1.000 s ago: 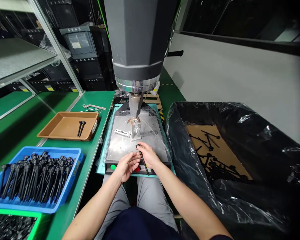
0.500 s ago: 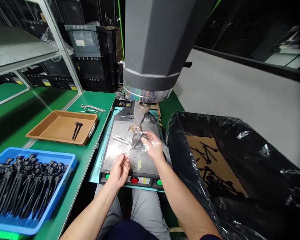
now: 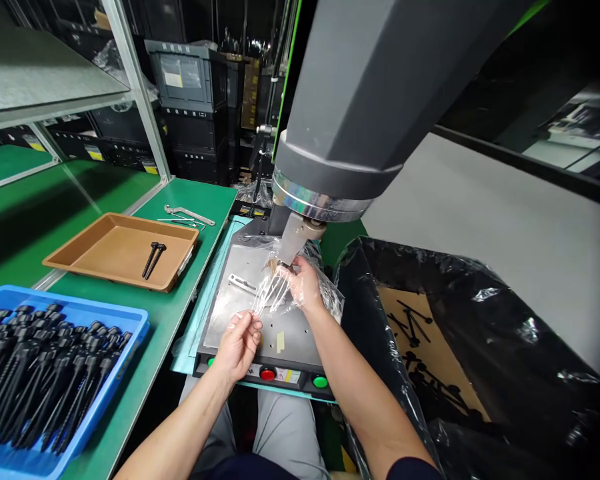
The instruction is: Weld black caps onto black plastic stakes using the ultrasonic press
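My left hand (image 3: 241,341) pinches the edge of a clear plastic film (image 3: 273,290) over the front of the machine's metal plate (image 3: 223,293). The film is stretched between my two hands. My right hand (image 3: 306,283) is closed at the fixture under the machine's horn (image 3: 293,240), its fingertips partly hidden by film and a small dark part. A slotted metal bar (image 3: 243,283) lies on the plate to the left. Above hangs the large grey machine head (image 3: 345,133).
Left, a blue tray (image 3: 143,320) holds several black ties, and a brown tray (image 3: 113,243) holds two. Wrenches (image 3: 190,215) lie behind. A bin lined with black plastic (image 3: 375,327) holds black parts at right. Red (image 3: 268,375) and green (image 3: 320,382) buttons line the machine's front.
My right hand has moved further in under the horn. The film is now pulled into taut strands towards my left hand. The view has shifted, with the machine head more to the right.
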Motion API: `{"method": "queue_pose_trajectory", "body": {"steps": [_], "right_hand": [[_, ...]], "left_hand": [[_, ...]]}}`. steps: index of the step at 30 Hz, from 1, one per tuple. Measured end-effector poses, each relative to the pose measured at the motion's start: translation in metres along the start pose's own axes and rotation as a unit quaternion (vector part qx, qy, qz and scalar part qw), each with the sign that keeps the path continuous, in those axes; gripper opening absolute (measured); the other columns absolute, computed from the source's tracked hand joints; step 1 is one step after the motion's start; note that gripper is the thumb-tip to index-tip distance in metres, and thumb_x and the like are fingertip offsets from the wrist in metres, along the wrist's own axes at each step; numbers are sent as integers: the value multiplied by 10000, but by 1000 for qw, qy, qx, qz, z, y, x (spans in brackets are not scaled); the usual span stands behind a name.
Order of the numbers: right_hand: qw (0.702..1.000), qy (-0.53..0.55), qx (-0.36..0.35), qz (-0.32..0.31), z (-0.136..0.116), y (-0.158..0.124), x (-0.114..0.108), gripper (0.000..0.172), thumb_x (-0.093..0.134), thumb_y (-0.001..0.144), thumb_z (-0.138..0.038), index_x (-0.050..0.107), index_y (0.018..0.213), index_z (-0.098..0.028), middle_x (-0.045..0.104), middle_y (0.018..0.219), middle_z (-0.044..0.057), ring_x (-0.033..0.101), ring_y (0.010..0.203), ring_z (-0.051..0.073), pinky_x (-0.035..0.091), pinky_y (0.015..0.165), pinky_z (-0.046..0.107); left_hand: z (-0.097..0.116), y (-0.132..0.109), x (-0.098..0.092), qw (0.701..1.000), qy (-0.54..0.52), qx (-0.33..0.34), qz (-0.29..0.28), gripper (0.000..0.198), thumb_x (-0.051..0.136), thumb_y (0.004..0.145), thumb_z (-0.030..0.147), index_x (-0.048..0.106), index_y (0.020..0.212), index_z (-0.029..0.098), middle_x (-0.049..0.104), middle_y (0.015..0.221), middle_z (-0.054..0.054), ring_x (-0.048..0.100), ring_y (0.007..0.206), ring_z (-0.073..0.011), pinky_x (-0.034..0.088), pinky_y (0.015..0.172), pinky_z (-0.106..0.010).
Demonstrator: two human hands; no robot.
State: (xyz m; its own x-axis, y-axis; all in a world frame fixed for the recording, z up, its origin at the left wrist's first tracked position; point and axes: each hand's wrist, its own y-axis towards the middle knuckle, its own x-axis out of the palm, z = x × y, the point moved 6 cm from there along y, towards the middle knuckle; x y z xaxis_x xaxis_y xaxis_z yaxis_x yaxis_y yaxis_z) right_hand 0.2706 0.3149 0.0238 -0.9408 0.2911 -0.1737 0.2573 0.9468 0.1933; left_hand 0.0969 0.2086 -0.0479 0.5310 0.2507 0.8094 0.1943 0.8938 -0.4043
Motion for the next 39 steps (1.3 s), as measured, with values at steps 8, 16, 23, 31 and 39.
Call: {"method": "queue_pose_trajectory", "body": {"steps": [8, 16, 23, 31, 39], "right_hand": [[994, 10, -83, -73, -12, -1, -5, 300, 617, 776, -381, 669, 1007, -197, 646, 1102, 80, 592, 1035, 248, 460, 899, 352], [998, -9, -47, -50, -1, 4, -4, 267, 658, 746, -414, 676, 897, -194, 662, 981, 52, 607, 954, 234, 473, 877, 357], [997, 57, 4, -44, 6, -4, -3, 466, 729, 685, -399, 662, 1103, -204, 688, 1094, 73, 611, 1046, 263, 466, 949, 409], [978, 186, 89, -24, 51, -36, -42, 572, 749, 679, -339, 634, 1239, -305, 536, 1411, 39, 440, 1335, 300, 299, 1128, 504], [950, 275, 144, 46, 66, -20, -76, 444, 756, 597, -285, 721, 1039, -290, 638, 1265, 43, 441, 1318, 306, 444, 1003, 451]], "left_hand": [[6, 8, -6, 1000, -6, 1, -10, 203, 803, 727, 201, 652, 842, 128, 653, 780, -14, 641, 666, -92, 523, 530, -150], [8, 12, -12, 1000, -4, 2, 1, 221, 807, 717, 201, 649, 852, 126, 654, 782, -19, 640, 666, -96, 514, 521, -153], [7, 14, -15, 1000, 15, 4, -1, 220, 808, 716, 207, 645, 840, 127, 641, 796, -14, 625, 665, -87, 520, 530, -154], [20, 19, -17, 997, 62, 41, 18, 199, 806, 712, 196, 657, 824, 125, 652, 806, -21, 633, 663, -86, 516, 518, -143], [24, 21, -24, 990, 110, 70, 56, 215, 801, 721, 219, 682, 882, 141, 685, 882, -41, 635, 667, -89, 500, 495, -151]]}}
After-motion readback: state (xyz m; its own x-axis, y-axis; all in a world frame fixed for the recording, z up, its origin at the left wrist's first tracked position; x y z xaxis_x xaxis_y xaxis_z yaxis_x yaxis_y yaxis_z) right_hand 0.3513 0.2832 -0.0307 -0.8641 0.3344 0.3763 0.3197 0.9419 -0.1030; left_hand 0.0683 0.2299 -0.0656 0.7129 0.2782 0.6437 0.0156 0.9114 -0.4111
